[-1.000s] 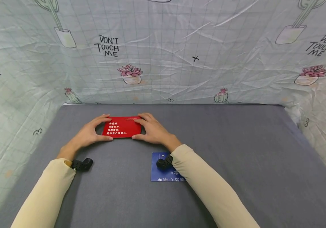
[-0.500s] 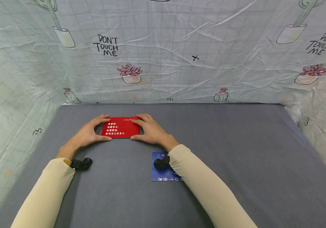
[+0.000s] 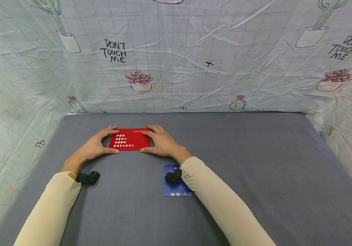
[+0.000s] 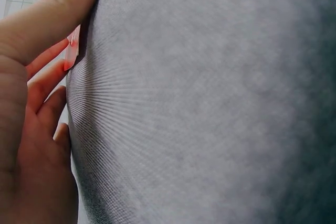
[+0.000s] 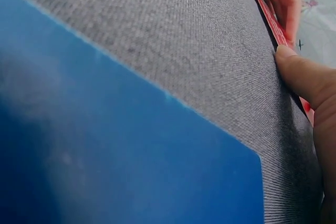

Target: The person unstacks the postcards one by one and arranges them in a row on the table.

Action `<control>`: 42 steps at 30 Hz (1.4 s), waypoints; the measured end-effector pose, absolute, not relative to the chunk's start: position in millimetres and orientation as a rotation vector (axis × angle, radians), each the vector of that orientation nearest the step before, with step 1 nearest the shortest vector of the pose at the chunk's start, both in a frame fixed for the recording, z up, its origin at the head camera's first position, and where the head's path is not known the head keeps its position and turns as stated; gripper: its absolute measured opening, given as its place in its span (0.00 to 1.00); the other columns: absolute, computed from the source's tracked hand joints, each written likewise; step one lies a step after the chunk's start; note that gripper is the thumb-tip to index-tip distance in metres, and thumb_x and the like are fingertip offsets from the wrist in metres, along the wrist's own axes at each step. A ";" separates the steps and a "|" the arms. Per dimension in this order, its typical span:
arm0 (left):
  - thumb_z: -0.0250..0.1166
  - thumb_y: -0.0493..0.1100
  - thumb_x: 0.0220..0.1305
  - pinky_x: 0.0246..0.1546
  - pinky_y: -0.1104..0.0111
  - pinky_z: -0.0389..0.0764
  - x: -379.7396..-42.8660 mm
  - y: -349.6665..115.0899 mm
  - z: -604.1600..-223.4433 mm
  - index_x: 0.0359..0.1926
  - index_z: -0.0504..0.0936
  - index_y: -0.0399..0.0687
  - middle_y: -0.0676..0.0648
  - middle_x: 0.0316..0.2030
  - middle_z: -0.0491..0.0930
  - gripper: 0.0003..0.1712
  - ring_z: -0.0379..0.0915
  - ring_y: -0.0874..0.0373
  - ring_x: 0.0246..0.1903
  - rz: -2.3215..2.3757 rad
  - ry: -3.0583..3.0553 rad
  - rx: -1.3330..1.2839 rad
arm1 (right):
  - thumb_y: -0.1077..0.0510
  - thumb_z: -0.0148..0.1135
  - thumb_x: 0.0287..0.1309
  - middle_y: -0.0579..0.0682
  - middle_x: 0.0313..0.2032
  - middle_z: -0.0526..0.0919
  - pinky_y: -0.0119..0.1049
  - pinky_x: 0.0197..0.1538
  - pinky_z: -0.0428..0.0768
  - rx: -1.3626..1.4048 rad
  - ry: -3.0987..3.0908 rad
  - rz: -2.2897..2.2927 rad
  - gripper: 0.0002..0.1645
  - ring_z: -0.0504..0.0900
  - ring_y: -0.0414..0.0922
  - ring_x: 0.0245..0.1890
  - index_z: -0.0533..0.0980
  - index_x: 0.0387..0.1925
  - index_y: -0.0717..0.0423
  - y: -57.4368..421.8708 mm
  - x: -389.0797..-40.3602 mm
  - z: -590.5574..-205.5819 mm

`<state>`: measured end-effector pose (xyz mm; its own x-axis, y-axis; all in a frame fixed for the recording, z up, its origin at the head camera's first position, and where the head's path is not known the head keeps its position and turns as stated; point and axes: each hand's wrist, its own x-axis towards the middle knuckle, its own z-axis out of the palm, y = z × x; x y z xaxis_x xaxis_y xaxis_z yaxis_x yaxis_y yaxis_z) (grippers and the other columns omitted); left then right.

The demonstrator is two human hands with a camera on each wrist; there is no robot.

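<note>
A red card (image 3: pixel 125 139) with white printed writing lies at the far left of the grey table, its long side facing me. The left hand (image 3: pixel 93 147) grips its left end, thumb at the near edge and fingers at the far edge. On the right end the right hand (image 3: pixel 165 144) holds it the same way, with a fingertip over the top face. In the right wrist view the red card (image 5: pixel 273 24) shows edge-on, between both thumbs. Only a small piece of the red card (image 4: pixel 73 48) appears in the left wrist view, behind the fingers.
A blue card (image 3: pixel 171 189) with white writing lies on the grey table (image 3: pixel 256 164) beneath the right wrist, partly hidden by the sleeve and a black wrist device (image 3: pixel 173 176). A printed cloth (image 3: pixel 182 78) hangs behind and along the sides.
Both hands and the red card have shifted slightly left. The right forearm has moved a little left over the blue card, which stays in place. The grip looks unchanged.
</note>
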<state>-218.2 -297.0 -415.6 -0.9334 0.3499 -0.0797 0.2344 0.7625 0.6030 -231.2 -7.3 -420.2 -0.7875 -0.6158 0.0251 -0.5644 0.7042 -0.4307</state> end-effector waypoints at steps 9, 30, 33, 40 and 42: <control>0.75 0.51 0.49 0.62 0.37 0.50 -215.3 -298.7 -418.2 0.68 0.64 0.45 0.41 0.72 0.51 0.48 0.38 0.43 0.71 0.955 2.751 0.492 | 0.35 0.64 0.53 0.50 0.71 0.56 0.41 0.68 0.57 -0.930 2.769 -0.668 0.44 0.50 0.45 0.70 0.65 0.68 0.45 -9.9 -228.1 -418.4; 0.76 0.51 0.48 0.61 0.39 0.54 -214.7 -291.9 -413.0 0.67 0.66 0.42 0.38 0.69 0.56 0.47 0.47 0.39 0.68 0.941 2.849 0.555 | 0.34 0.64 0.52 0.51 0.71 0.54 0.43 0.65 0.64 -0.973 2.754 -0.687 0.46 0.49 0.47 0.69 0.64 0.69 0.44 -0.2 -226.9 -408.9; 0.74 0.52 0.50 0.60 0.38 0.56 -210.6 -286.7 -411.1 0.67 0.65 0.42 0.39 0.69 0.57 0.46 0.47 0.41 0.69 0.909 2.907 0.558 | 0.35 0.65 0.52 0.53 0.71 0.53 0.45 0.65 0.64 -1.011 2.740 -0.712 0.46 0.49 0.48 0.69 0.64 0.69 0.46 11.7 -225.2 -403.2; 0.75 0.54 0.49 0.59 0.37 0.56 -200.8 -271.4 -406.7 0.67 0.65 0.43 0.40 0.69 0.58 0.48 0.47 0.43 0.70 0.875 2.962 0.646 | 0.37 0.64 0.55 0.54 0.72 0.52 0.51 0.64 0.64 -1.044 2.722 -0.782 0.44 0.47 0.50 0.70 0.63 0.69 0.48 44.2 -220.0 -392.5; 0.75 0.55 0.48 0.59 0.37 0.57 -197.0 -266.2 -404.5 0.68 0.64 0.44 0.41 0.69 0.58 0.49 0.47 0.43 0.69 0.859 2.949 0.661 | 0.37 0.64 0.56 0.54 0.72 0.52 0.51 0.64 0.64 -1.070 2.718 -0.777 0.44 0.47 0.50 0.70 0.63 0.69 0.49 52.8 -217.1 -392.0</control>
<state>-197.0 -266.2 -404.5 -0.9115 0.3947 0.1153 0.3949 0.7622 0.5129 -217.1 52.8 -392.0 -0.7431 -0.6650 0.0742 -0.6038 0.6186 -0.5028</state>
